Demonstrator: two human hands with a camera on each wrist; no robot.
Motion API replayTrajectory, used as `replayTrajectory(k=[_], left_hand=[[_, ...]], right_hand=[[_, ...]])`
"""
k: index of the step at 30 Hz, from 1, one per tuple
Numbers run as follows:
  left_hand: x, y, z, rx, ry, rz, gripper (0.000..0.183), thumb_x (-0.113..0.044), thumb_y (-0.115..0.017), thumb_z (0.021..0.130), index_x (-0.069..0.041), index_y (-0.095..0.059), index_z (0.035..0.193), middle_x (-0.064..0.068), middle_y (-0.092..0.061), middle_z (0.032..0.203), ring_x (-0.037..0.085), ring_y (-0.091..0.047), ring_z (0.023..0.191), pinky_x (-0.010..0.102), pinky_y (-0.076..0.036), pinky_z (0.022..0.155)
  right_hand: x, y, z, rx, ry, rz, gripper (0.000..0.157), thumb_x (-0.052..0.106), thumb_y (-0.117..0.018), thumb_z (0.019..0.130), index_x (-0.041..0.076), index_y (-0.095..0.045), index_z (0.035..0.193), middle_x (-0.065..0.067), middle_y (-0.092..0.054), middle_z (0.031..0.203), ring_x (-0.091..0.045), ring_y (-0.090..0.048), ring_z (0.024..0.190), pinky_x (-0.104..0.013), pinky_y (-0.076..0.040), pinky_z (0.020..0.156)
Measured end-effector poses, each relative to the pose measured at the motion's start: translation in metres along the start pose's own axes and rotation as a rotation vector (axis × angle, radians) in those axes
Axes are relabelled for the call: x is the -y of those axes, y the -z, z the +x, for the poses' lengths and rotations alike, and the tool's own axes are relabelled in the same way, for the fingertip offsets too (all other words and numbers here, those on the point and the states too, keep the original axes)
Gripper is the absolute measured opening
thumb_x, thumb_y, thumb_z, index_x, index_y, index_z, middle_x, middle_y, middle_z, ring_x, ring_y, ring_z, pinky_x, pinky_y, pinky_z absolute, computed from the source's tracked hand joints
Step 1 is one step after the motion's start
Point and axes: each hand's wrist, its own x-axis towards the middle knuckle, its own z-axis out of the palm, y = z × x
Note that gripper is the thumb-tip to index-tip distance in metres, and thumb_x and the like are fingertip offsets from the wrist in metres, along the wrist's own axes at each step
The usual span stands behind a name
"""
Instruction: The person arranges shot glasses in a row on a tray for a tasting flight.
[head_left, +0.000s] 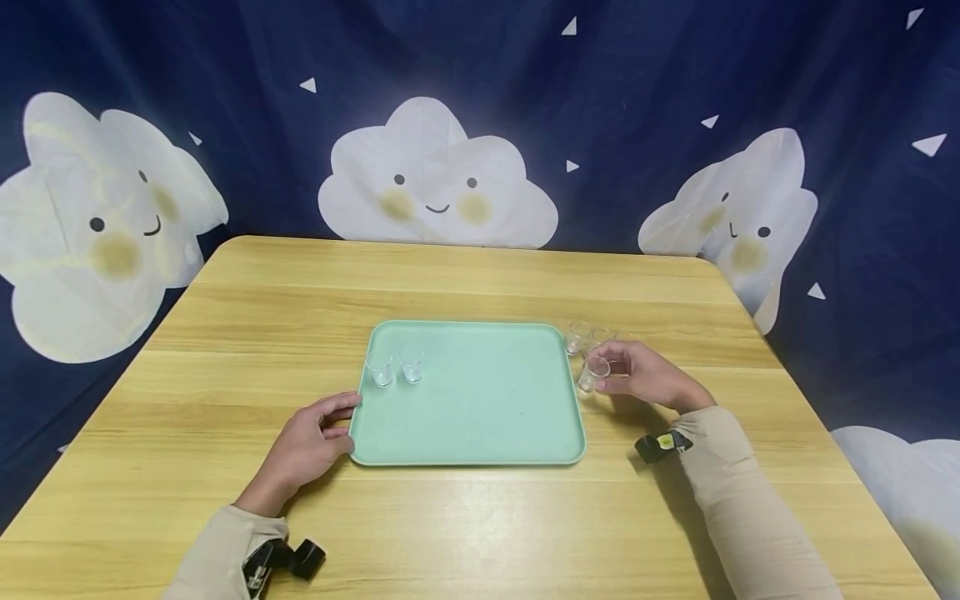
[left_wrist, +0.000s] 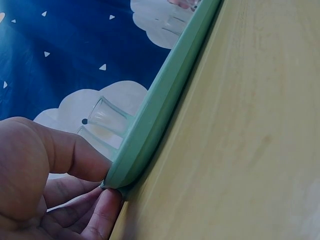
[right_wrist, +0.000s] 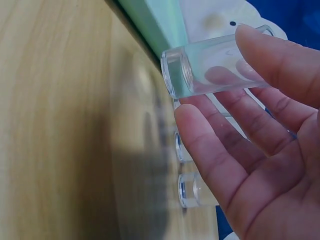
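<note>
My right hand (head_left: 648,377) pinches a small clear shot glass (right_wrist: 210,57) between thumb and fingers, just beyond the tray's right edge. In the right wrist view the glass's thick base points away from the palm and shows raised off the table. A mint-green tray (head_left: 472,408) lies on the table, and my left hand (head_left: 307,443) grips its left rim near the front corner. Two clear shot glasses, one at the left (head_left: 381,371) and another beside it (head_left: 412,367), stand upright on the tray's left part.
Several more shot glasses (head_left: 577,339) stand on the wooden table (head_left: 480,533) by the tray's right edge, partly hidden behind my right hand. A dark blue curtain (head_left: 480,50) with white clouds hangs behind the table. Small black devices sit at both wrists.
</note>
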Motion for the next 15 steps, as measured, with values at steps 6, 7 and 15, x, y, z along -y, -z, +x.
replayTrajectory(k=[6,7,15], left_hand=[[0.001,0.000,0.001,-0.002,0.014,0.004,0.059,0.007,-0.058,0.078,0.003,-0.051,0.136,0.023,-0.053,0.133,0.033,-0.055,0.116,0.031,-0.054,0.090],[0.001,0.000,0.001,-0.001,0.012,-0.002,0.059,0.007,-0.058,0.078,0.003,-0.051,0.136,0.023,-0.053,0.133,0.034,-0.055,0.116,0.031,-0.054,0.090],[-0.001,-0.001,-0.001,0.002,0.005,-0.027,0.059,0.008,-0.058,0.077,0.005,-0.051,0.136,0.025,-0.052,0.133,0.035,-0.057,0.113,0.032,-0.054,0.088]], right_hand=[[0.003,-0.001,0.002,-0.014,-0.010,-0.002,0.027,0.000,-0.071,0.084,-0.003,-0.062,0.109,-0.015,-0.061,0.112,-0.028,-0.057,0.107,-0.035,-0.047,0.096],[0.004,-0.001,0.002,-0.015,-0.012,-0.004,0.027,0.000,-0.071,0.084,-0.003,-0.062,0.109,-0.015,-0.061,0.111,-0.028,-0.057,0.107,-0.036,-0.047,0.096],[0.014,-0.002,0.006,-0.012,-0.003,0.020,0.027,-0.001,-0.070,0.084,-0.004,-0.061,0.109,-0.021,-0.059,0.117,-0.031,-0.056,0.110,-0.039,-0.047,0.098]])
